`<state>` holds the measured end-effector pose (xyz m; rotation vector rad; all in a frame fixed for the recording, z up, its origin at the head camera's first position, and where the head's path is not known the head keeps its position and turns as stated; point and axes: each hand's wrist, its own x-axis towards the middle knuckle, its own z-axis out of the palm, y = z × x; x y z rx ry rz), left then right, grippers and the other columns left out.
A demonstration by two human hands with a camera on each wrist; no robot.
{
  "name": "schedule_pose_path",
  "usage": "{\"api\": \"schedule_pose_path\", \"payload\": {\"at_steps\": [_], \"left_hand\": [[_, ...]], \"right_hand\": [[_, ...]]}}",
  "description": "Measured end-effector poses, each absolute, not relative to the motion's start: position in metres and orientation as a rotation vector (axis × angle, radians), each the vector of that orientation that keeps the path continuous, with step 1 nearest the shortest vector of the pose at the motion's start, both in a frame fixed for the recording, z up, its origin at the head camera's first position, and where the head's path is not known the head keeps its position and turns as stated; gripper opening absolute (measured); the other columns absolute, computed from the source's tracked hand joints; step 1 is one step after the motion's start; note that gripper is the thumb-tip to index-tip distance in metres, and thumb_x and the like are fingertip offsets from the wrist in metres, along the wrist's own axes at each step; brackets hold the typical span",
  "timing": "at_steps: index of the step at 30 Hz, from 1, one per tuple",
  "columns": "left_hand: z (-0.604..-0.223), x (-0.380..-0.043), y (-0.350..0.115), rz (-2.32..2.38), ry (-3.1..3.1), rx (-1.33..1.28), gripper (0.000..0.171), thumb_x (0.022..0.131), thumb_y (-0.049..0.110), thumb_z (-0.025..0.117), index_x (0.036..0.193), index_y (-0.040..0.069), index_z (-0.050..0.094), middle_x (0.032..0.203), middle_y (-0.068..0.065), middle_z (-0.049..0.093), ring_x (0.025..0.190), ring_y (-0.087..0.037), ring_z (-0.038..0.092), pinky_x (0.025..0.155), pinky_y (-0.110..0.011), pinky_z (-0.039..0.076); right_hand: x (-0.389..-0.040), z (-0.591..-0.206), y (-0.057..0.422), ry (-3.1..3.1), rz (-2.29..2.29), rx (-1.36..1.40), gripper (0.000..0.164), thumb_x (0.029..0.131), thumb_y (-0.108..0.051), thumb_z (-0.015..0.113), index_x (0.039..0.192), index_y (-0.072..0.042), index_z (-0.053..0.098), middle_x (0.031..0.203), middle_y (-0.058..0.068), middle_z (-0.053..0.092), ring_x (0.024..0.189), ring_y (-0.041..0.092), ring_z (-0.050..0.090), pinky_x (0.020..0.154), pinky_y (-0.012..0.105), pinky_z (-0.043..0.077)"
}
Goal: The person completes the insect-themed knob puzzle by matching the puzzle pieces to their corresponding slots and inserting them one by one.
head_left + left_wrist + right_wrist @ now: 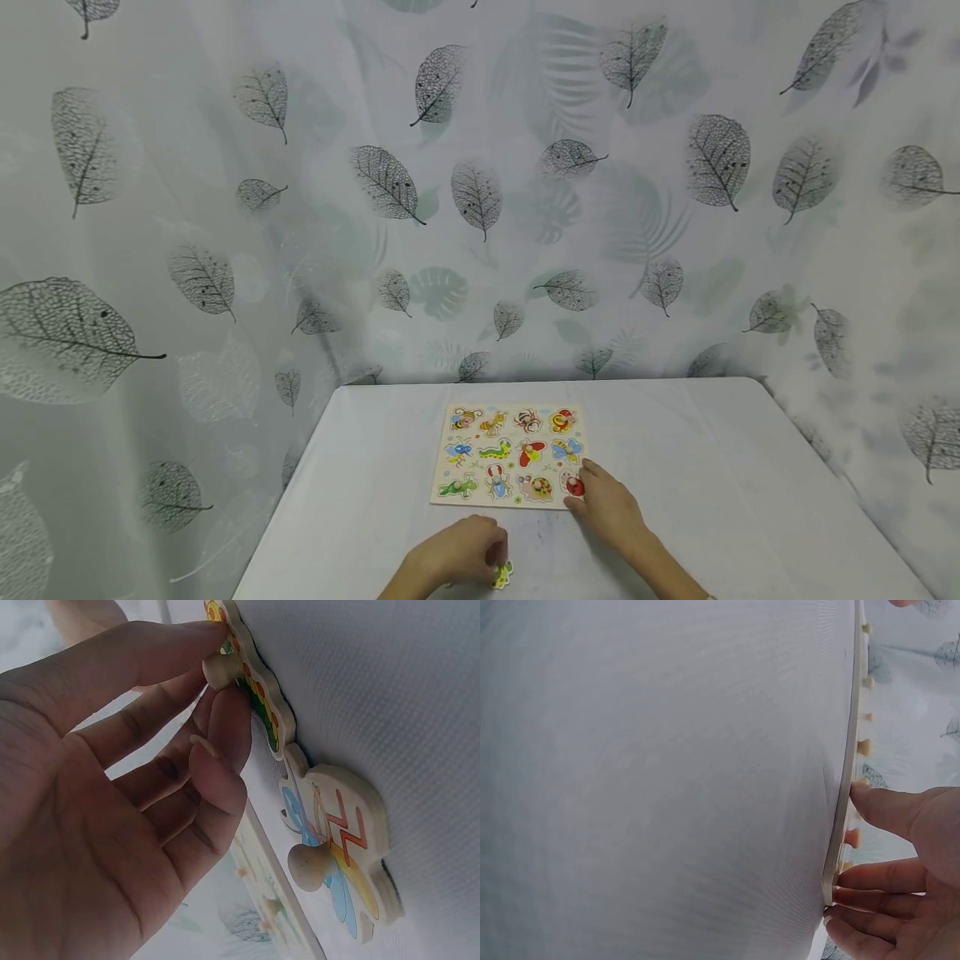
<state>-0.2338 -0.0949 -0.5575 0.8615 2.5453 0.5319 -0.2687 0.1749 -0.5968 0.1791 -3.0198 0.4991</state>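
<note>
My left hand is at the table's front edge. Its thumb and index finger pinch the wooden knob of a yellow-green caterpillar puzzle piece with red spots. Beside that lies a winged-insect puzzle piece with its own knob, mostly hidden under the hand in the head view. My right hand touches the near right corner of a wooden insect puzzle board. Its thumb rests on the near edge, and its fairly straight fingers reach past the corner, partly covering a ladybug.
Several insect pictures in rows fill the board, and knobs stand up from it in the right wrist view. A white cloth covers the table. Behind and beside it hangs a leaf-patterned curtain.
</note>
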Motion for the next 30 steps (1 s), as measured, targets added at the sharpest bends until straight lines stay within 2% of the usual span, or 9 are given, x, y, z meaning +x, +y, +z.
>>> {"api": "schedule_pose_path", "payload": {"at_steps": [14,30], "left_hand": [[-0.559,-0.232,-0.095,0.547,2.555,0.887,0.025,0.070,-0.001,0.085,0.069,0.017,0.069,0.068,0.015,0.051,0.060,0.001,0.045,0.055,-0.016,0.043],[-0.546,-0.244,-0.102,0.623,2.609,0.891,0.025,0.073,0.000,0.084,0.073,0.019,0.069,0.072,0.014,0.055,0.065,0.000,0.047,0.060,-0.017,0.046]], "right_hand": [[-0.269,-0.599,0.176,-3.021,0.508,0.181,0.063,0.085,-0.035,0.087,0.126,0.008,0.067,0.144,0.025,0.058,0.130,0.043,0.060,0.101,0.056,0.054],[-0.268,-0.599,0.175,-3.012,0.506,0.180,0.062,0.084,-0.035,0.087,0.125,0.008,0.067,0.143,0.025,0.059,0.128,0.043,0.061,0.100,0.055,0.055]]}}
